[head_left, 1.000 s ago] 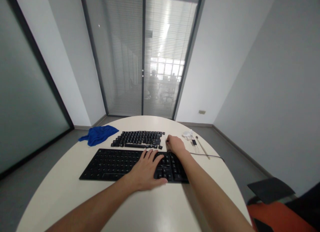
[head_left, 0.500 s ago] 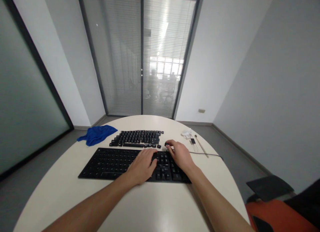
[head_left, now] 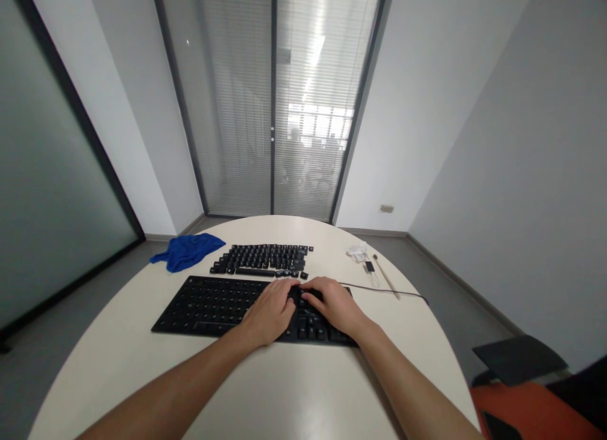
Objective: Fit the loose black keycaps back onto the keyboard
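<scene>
A: Where does the keyboard (head_left: 203, 304) sit?

B: It lies flat on the round, pale table (head_left: 303, 396), directly in front of the person, with both forearms reaching in from the near side. Its left and middle part shows rows of bare sockets, while caps are seated on the right part.

A: And the hands?

B: The left hand (head_left: 270, 308) rests palm down over the middle of the keyboard, fingers bent together toward the far edge, thumb set apart from them. The right hand (head_left: 337, 303) arches over the right part, its thumb and forefinger drawn close together. The fingertips of the two hands nearly meet near the far edge. At this distance one cannot tell whether either hand grips a key.

A: What lies beyond them?

B: Loose keycaps (head_left: 265, 256) in neat rows, just past the keyboard, with a long space bar (head_left: 255, 272) in the nearest row.

A: Anything to the sides?

B: A rumpled blue cloth (head_left: 190, 251) lies to the left of the rows, near the table's rim. On the right there are a crumpled white item (head_left: 356, 253), a small black piece with thin wires (head_left: 370, 266) and a slim brush (head_left: 389, 279) set at a slant. A dark cable (head_left: 379, 287) runs from behind the right hand to the table's right edge.

A: And past the table?

B: A chair with an orange seat (head_left: 526, 408) stands at the lower right, and a glass partition with blinds (head_left: 237, 124) stands opposite.
</scene>
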A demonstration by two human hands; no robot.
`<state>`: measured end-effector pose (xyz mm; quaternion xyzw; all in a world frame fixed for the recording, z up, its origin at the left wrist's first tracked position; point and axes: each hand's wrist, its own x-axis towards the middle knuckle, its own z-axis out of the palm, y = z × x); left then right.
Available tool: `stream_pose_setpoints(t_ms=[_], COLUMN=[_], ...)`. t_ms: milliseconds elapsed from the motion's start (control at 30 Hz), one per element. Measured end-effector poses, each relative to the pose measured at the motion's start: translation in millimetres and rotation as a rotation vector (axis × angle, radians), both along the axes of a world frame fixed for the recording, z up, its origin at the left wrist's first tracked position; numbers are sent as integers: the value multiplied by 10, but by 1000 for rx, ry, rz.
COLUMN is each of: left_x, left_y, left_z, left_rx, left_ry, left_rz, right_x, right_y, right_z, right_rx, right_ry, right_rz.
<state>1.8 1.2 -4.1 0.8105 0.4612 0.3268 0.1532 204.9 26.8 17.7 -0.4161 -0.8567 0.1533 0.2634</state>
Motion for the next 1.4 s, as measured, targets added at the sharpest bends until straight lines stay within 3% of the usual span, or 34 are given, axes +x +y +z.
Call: stream_pose_setpoints(t_ms=[1400], left_x=[-5], left_y=[11], left_z=[-27], left_rx=[2], left_ry=[6], left_rz=[4], right_x=[-32], right_y=[-11], right_z=[15], right_rx=[-7], right_ry=[2], right_rz=[-26])
